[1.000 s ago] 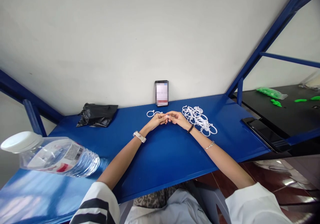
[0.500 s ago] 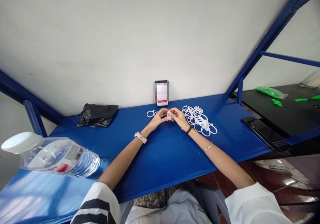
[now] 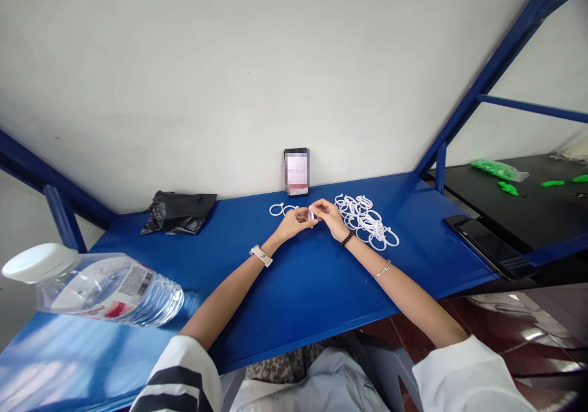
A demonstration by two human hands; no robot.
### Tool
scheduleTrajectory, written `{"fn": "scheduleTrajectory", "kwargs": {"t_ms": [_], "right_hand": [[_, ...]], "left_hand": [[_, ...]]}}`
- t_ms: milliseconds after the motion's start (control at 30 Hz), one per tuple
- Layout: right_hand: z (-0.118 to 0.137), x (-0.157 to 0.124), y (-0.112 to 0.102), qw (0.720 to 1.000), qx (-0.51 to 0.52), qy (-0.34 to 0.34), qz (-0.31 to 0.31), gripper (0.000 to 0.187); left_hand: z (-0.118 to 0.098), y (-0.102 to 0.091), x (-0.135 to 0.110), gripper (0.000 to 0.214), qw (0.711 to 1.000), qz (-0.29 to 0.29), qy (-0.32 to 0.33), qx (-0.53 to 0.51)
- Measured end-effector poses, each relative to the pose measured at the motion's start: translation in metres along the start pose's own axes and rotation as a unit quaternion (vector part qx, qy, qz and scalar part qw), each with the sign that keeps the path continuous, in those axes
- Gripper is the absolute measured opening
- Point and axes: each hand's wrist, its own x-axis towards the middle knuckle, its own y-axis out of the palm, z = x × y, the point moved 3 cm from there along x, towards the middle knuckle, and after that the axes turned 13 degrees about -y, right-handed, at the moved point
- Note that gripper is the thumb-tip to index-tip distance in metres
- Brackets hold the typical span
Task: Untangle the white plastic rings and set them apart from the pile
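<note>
My left hand (image 3: pixel 294 223) and my right hand (image 3: pixel 329 217) meet over the middle of the blue table, their fingertips pinched on one white ring (image 3: pixel 311 214). The fingers partly cover this ring, so its full shape does not show. Just left of my hands, two white rings (image 3: pixel 276 210) lie flat side by side, the nearer one partly behind my left hand. Close to my right hand is a loose pile of white rings (image 3: pixel 367 221), each a thin loop with a small knob or knot on it.
A phone (image 3: pixel 297 172) leans upright against the wall behind my hands. To the left lie a black plastic bag (image 3: pixel 179 212) and a large clear bottle (image 3: pixel 110 286) with a white cap. A dark phone-like device (image 3: pixel 487 247) rests at the table's right edge. Blue frame posts (image 3: pixel 440 167) flank the table.
My left hand has turned and lowered slightly, its fingers shifting on the ring. More of the second flat ring shows beside it. My right hand has barely moved.
</note>
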Motion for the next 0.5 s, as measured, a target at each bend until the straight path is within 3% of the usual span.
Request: {"fn": "scheduleTrajectory", "kwargs": {"t_ms": [133,333,500], "right_hand": [[-0.003,0.000,0.002,1.000,0.015,0.023,-0.001,0.035],[-0.004,-0.001,0.004,0.996,0.039,0.059,0.046,0.040],[-0.004,0.006,-0.007,0.999,-0.018,0.025,0.041,0.039]], "left_hand": [[0.003,0.000,0.002,0.046,1.000,-0.025,-0.015,-0.008],[0.008,-0.002,0.006,0.048,0.999,-0.044,-0.015,-0.028],[0.005,-0.004,0.006,0.040,0.999,-0.033,0.002,-0.020]]}}
